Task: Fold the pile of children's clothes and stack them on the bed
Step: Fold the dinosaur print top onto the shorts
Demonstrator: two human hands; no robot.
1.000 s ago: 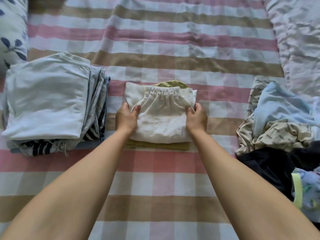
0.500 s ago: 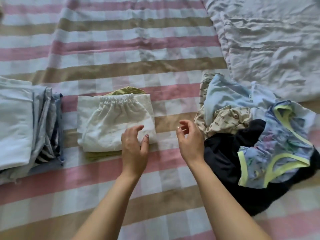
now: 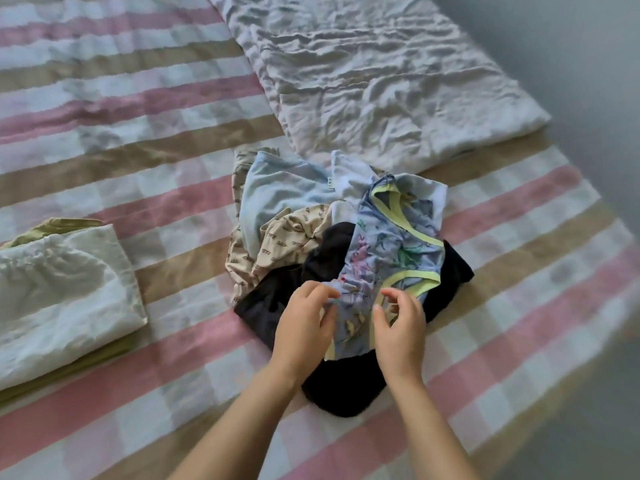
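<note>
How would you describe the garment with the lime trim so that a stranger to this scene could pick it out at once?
On the pink-and-tan checked bedspread, just in front of the crumpled white quilt, lies an unfolded heap of clothes. On top of it, over a black garment, is the pale blue printed garment. It alone has lime-yellow edging bands; its neighbours are plain or beige-patterned.

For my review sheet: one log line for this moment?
stage: taking next garment | left hand: pinches printed top | right hand: over it, grip unclear | pile: unfolded
</note>
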